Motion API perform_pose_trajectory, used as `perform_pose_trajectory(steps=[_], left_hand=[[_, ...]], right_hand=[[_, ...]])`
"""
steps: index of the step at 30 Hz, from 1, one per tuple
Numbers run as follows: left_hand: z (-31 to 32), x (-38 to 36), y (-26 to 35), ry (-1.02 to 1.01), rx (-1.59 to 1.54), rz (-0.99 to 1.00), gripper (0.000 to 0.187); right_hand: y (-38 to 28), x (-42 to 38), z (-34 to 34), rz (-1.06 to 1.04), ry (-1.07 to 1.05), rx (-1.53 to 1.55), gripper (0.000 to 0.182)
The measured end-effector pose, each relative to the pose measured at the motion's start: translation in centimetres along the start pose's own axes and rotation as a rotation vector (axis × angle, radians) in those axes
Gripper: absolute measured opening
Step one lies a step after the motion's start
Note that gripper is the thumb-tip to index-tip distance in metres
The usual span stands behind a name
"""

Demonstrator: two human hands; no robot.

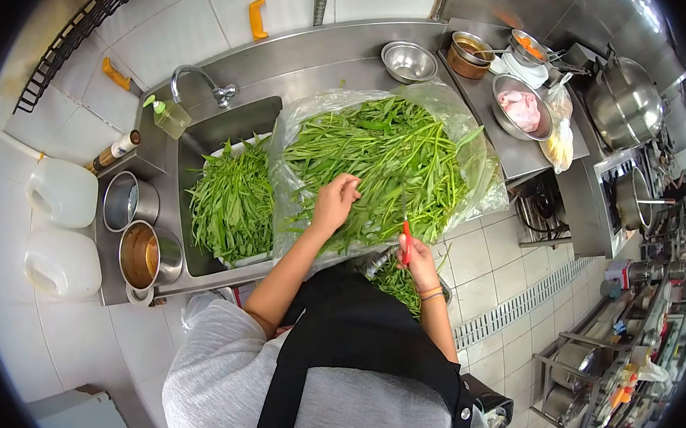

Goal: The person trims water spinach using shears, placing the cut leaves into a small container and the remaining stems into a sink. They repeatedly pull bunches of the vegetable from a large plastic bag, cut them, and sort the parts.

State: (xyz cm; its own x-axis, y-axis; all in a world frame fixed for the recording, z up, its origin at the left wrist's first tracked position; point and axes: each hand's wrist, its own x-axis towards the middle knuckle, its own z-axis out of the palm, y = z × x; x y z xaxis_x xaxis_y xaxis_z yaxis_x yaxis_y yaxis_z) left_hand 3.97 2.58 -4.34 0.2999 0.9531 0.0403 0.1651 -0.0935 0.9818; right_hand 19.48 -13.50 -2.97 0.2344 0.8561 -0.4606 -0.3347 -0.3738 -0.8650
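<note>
My left hand [336,203] is above a big heap of long-stemmed leafy greens [379,149]. Its fingers are curled together, and whatever they hold, if anything, is hidden. In my right hand [418,260] is a small red-handled knife [406,238], its blade pointing away from me over the heap's near edge. Blurred leaves show between the two hands. A clear plastic bag [289,135] lies spread open under and around the heap. More greens fill a white container [232,262] in the sink to the left. Below my right hand, further greens [398,285] are partly hidden by my apron.
A faucet [201,85] and soap bottle [171,117] stand by the sink [189,136]. Metal pots [131,199] and plastic jugs [61,262] are at left. Stacked bowls [409,62] sit behind the heap. A bowl of raw meat [507,86] is at right, above tiled floor [479,251].
</note>
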Motion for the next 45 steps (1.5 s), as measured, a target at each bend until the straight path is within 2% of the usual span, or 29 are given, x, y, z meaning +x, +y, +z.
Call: perform_pose_trajectory(steps=[1, 3, 4, 5, 7, 8, 9, 12, 13, 15, 16, 17, 19, 21, 23, 24, 25, 27, 29, 31, 33, 35, 37, 40, 43, 45], left_hand=[[-0.4, 0.4, -0.3, -0.001, -0.002, -0.001, 0.011], [-1.2, 1.2, -0.8, -0.021, 0.298, 0.03, 0.014], [-1.3, 1.4, -0.5, -0.078, 0.332, 0.038, 0.018], [-1.3, 1.7, -1.3, -0.084, 0.332, 0.038, 0.018], [-0.9, 2.2, -2.8, -0.2, 0.417, 0.155, 0.019], [-1.0, 2.3, -2.9, -0.208, 0.42, 0.119, 0.021], [-1.0, 2.4, -2.5, -0.221, 0.417, 0.124, 0.021], [-1.4, 2.3, -0.8, -0.178, 0.219, 0.01, 0.021], [-1.6, 2.2, -0.5, -0.189, 0.218, 0.012, 0.021], [-2.2, 2.4, -0.4, -0.155, 0.147, 0.072, 0.026], [-2.2, 2.5, -0.9, -0.147, 0.157, 0.073, 0.03], [-2.3, 2.6, -1.4, -0.151, 0.157, 0.074, 0.03], [-2.6, 2.8, -0.8, -0.163, 0.142, 0.023, 0.033], [-3.2, 3.0, -0.4, -0.182, 0.19, -0.01, 0.027], [-3.4, 3.3, -0.4, -0.238, 0.059, -0.131, 0.02], [-3.2, 3.6, -1.0, -0.262, -0.113, -0.166, 0.015], [-3.2, 3.8, -1.5, -0.272, -0.115, -0.165, 0.015], [-3.3, 3.8, -2.1, -0.311, -0.216, -0.191, 0.012], [-3.4, 3.6, -2.2, -0.331, -0.233, -0.2, 0.013], [-3.6, 3.8, -2.2, -0.343, -0.252, -0.203, 0.014], [-3.6, 4.0, -2.3, -0.351, -0.243, -0.219, 0.017], [-3.4, 4.0, -2.6, -0.33, -0.219, -0.167, 0.018], [-3.3, 3.9, -2.5, -0.312, -0.198, -0.112, 0.019], [-3.5, 3.5, -1.8, -0.394, -0.237, -0.204, 0.018], [-3.3, 3.2, -2.0, -0.44, -0.265, -0.13, 0.017], [-3.4, 2.9, -1.9, -0.436, -0.246, -0.13, 0.016]], right_hand=[[0.0, -0.4, -0.7, 0.035, 0.016, -0.121, 0.033], [-0.4, -1.1, -2.2, 0.105, 0.048, -0.363, 0.042], [-1.5, -2.1, -2.3, 0.096, 0.072, -0.578, 0.05], [-2.6, -2.7, -2.1, 0.098, 0.076, -0.575, 0.05], [-4.8, -4.2, -1.5, 0.149, 0.089, -0.842, 0.052], [-6.4, -4.8, -0.6, 0.155, 0.106, -0.929, 0.053], [-7.0, -4.8, 0.0, 0.159, 0.119, -0.924, 0.053], [-7.9, -3.7, 1.9, -0.052, 0.028, -0.658, 0.049], [-7.4, -2.6, 2.3, -0.049, 0.039, -0.653, 0.049], [-5.4, 0.3, 2.6, -0.027, -0.029, -0.388, 0.046], [-5.0, 1.3, 2.7, 0.098, -0.067, -0.243, 0.046], [-4.3, 1.8, 2.4, 0.098, -0.064, -0.241, 0.046], [-4.3, 2.1, 2.3, 0.072, 0.071, -0.573, 0.046], [-4.8, 1.1, 2.2, 0.107, 0.1, -0.574, 0.048], [-5.2, 0.3, 2.4, 0.157, 0.034, -0.439, 0.047], [-5.4, -0.1, 3.0, 0.07, 0.024, -0.416, 0.044], [-5.3, 0.1, 3.5, 0.07, 0.034, -0.413, 0.044], [-4.5, 0.9, 4.5, -0.133, -0.038, -0.244, 0.042], [-3.5, 1.8, 4.8, -0.11, -0.046, -0.206, 0.041], [-2.8, 2.3, 4.6, -0.01, 0.026, -0.39, 0.039], [-2.1, 1.9, 4.8, -0.022, 0.07, -0.362, 0.039], [-1.6, 1.2, 4.7, 0.021, 0.072, -0.175, 0.04], [-1.4, 0.8, 4.7, 0.021, 0.04, -0.173, 0.039], [-1.8, 1.0, 4.9, 0.091, -0.073, -0.105, 0.037], [-1.4, 2.7, 5.0, 0.088, -0.046, -0.014, 0.037], [-1.6, 3.5, 4.8, 0.096, -0.048, -0.064, 0.038]])
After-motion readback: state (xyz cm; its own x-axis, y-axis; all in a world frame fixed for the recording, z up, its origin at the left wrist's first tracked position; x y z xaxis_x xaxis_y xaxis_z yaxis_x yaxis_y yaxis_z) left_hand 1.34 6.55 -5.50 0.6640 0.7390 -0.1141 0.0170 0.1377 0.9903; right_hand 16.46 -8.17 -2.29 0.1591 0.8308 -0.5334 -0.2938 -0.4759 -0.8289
